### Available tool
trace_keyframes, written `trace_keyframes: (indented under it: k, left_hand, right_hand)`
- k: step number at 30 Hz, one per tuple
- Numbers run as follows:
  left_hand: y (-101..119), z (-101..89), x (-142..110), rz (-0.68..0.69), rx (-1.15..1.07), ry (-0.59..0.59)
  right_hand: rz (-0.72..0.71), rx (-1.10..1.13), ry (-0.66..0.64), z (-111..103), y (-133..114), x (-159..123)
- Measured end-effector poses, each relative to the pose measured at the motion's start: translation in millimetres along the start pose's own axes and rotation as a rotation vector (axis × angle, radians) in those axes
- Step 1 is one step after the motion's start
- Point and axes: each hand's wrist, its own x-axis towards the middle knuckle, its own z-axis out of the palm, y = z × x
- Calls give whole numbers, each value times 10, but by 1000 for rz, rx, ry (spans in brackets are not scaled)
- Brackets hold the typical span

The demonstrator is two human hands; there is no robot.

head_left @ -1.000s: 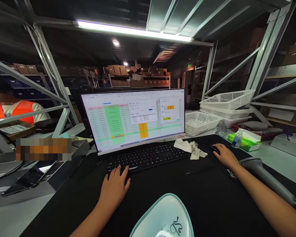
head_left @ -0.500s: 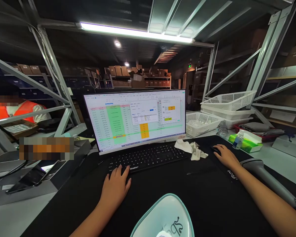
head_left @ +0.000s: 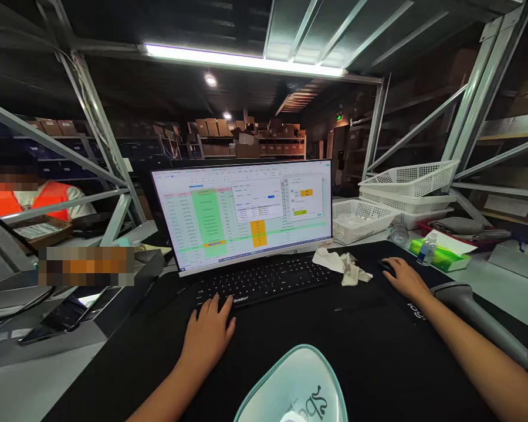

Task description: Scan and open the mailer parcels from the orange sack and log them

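My left hand (head_left: 210,327) lies with fingers spread on the lower left edge of a black keyboard (head_left: 264,280). My right hand (head_left: 403,276) is wrapped over a dark computer mouse (head_left: 384,265), whose body is mostly covered by the fingers. Behind the keyboard stands a monitor (head_left: 246,217) showing a spreadsheet with green and orange cells and two smaller windows over it. A crumpled whitish cloth (head_left: 344,266) lies across the keyboard's right end. Both hands rest on a large black desk mat (head_left: 290,334).
A grey handheld scanner (head_left: 479,313) lies beside my right forearm. White baskets (head_left: 365,220), a small bottle (head_left: 426,249) and a green tissue pack (head_left: 451,258) stand at right. A teal-rimmed white object (head_left: 294,381) fills the bottom centre. Across the left side sits a person in an orange vest (head_left: 50,199).
The view has shifted very slightly. Both hands stay in the same places on the keyboard and the mouse, and the screen looks the same.
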Motion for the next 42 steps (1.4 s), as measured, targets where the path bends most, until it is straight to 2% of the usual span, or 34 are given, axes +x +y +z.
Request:
trace_keyframes:
  k: [7,17,28,37,42]
  left_hand:
    - [-13,56,5,6,-12,33]
    - [-9,31,-9,9,-6,26]
    - [-6,37,-11,3,-15,42]
    - [24,-37,-74,-7,-109,45]
    - [31,-11,-94,-17,-133,52]
  right_hand:
    - [23,-14,-15,-17,-10,2]
    - [20,-4,7,31,20,3]
    - [-33,26,20,53,67,10]
    - [-86,95,-24,68,139,1]
    - [-106,128,-51,74,194,71]
